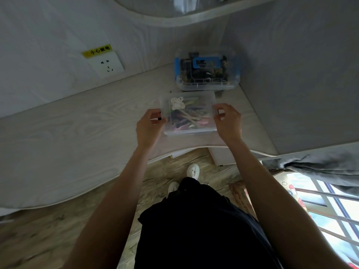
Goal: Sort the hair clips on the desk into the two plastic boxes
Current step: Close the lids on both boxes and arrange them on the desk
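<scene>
The clear box (189, 114) full of bright hair clips (186, 117) sits mid-worktop (77, 133). The left hand (148, 126) pinches its 9 o'clock latch, the right hand (228, 121) its 3 o'clock latch. Press both together, evenly. The blue-handled box (206, 71) waits at 12 o'clock.

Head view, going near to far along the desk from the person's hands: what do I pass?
Clear flat plastic box with a cartoon sticker, held at its ends by the left hand and right hand → clear plastic box with blue handle and latches → grey wood-grain back wall.
</scene>
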Tool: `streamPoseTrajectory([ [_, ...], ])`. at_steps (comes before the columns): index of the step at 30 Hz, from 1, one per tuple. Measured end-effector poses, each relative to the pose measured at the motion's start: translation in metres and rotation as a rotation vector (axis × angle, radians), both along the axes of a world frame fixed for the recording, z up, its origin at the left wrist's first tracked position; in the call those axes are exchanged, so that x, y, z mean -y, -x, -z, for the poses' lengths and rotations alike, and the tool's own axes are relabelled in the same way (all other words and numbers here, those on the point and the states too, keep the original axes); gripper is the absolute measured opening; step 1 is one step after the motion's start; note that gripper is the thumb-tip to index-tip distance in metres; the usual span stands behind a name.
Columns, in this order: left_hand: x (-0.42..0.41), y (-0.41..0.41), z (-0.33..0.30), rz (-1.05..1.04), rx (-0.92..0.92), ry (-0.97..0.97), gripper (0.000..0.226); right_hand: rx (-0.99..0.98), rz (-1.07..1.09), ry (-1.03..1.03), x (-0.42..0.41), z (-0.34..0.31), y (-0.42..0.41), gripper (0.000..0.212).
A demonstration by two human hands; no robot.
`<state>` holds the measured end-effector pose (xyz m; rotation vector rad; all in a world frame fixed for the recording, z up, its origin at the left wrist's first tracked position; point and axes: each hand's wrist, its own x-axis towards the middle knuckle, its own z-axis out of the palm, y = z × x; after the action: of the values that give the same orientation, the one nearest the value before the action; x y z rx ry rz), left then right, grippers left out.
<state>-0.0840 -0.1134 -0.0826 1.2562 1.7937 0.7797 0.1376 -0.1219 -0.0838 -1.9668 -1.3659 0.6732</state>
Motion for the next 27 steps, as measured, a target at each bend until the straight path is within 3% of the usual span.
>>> streamPoseTrajectory([
  [3, -0.001, 0.001, 0.001, -0.001, 0.0, -0.007, 0.028, -0.195, 0.034, 0.05, 0.003, -0.002, -0.003, 0.033],
  [6, -0.003, -0.001, 0.003, 0.002, -0.022, -0.011, 0.026, -0.203, 0.033, 0.07, 0.009, 0.0, -0.003, 0.034],
  [10, -0.005, -0.002, 0.007, -0.007, -0.08, -0.014, 0.027, 0.166, 0.027, 0.136, 0.004, -0.004, -0.004, 0.035],
  [11, -0.005, -0.002, 0.008, -0.016, -0.091, -0.027, 0.031, 0.167, 0.017, 0.186, 0.001, -0.005, -0.005, 0.035],
  [13, -0.003, -0.002, 0.01, -0.087, -0.002, 0.013, 0.047, -0.116, 0.029, 0.261, -0.005, -0.005, -0.004, 0.04],
  [16, 0.002, -0.005, 0.016, -0.247, 0.289, 0.251, 0.069, -0.685, 0.294, 0.294, -0.007, -0.003, -0.003, 0.055],
  [18, 0.002, -0.008, 0.017, -0.262, 0.385, 0.27, 0.046, -0.744, 0.41, 0.309, -0.004, 0.002, -0.002, 0.055],
  [20, 0.001, -0.013, 0.017, -0.247, 0.33, 0.171, 0.016, -0.695, 0.418, 0.245, 0.0, 0.006, 0.001, 0.049],
  [22, 0.003, -0.018, 0.015, -0.227, 0.241, 0.078, 0.02, -0.566, 0.328, 0.161, 0.006, 0.005, 0.005, 0.043],
  [27, 0.013, -0.017, 0.017, 0.105, -0.442, -0.147, 0.031, -0.096, 0.16, 0.111, 0.016, 0.006, 0.01, 0.037],
])
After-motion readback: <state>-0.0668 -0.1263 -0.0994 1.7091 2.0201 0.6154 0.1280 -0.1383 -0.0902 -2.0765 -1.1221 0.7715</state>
